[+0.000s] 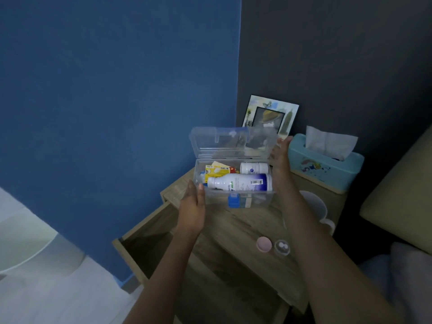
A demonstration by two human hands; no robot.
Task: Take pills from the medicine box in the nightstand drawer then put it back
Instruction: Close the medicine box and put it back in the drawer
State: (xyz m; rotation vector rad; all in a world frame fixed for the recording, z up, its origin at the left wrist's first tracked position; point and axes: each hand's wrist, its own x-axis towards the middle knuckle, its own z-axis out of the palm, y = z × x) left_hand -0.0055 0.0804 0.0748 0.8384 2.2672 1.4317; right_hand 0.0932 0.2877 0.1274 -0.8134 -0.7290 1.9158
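A clear plastic medicine box (236, 199) with a blue latch is held above the wooden nightstand (236, 232), its lid (231, 142) standing open. Inside lie a large white-and-blue bottle (240, 182), a smaller white bottle (253, 167) and a yellow packet (216, 170). My left hand (192, 206) grips the box's left end. My right hand (280, 160) holds the right end, fingers up beside the lid. The nightstand drawer (145, 249) is pulled open to the left and looks dark inside. On the nightstand top sit a small clear cup holding two white pills (282, 247) and a pink cap (264, 244).
A teal tissue box (327, 169) and a picture frame (271, 114) stand at the back of the nightstand, against a dark wall. A white mug (315, 206) sits behind my right forearm. A blue wall is at left, bedding at right and lower left.
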